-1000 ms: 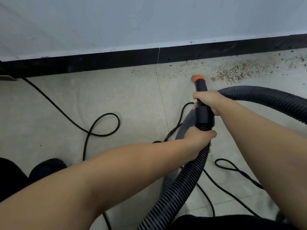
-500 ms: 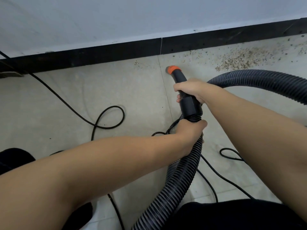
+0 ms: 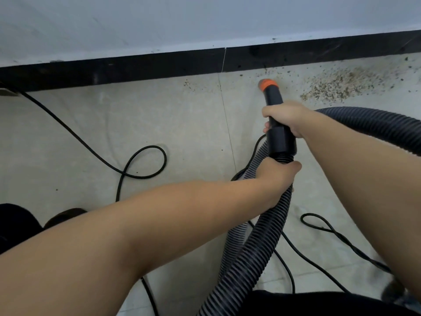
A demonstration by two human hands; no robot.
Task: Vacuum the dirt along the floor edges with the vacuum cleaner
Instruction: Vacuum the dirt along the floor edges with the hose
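While both hands' fingers grasp it, right hand on smooth nozzle, left hand clasps ribbed hose.

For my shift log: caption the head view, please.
Both hands grip the vacuum: right hand on nozzle, left hand on hose, near dirt.

Hose and cable ends cut off by frame edges

**Nozzle at the skirting, dirt to its right**

We see the nozzle on the floor just before the skirting. Dirt lies right of it, a looped cable well left, the hose behind.
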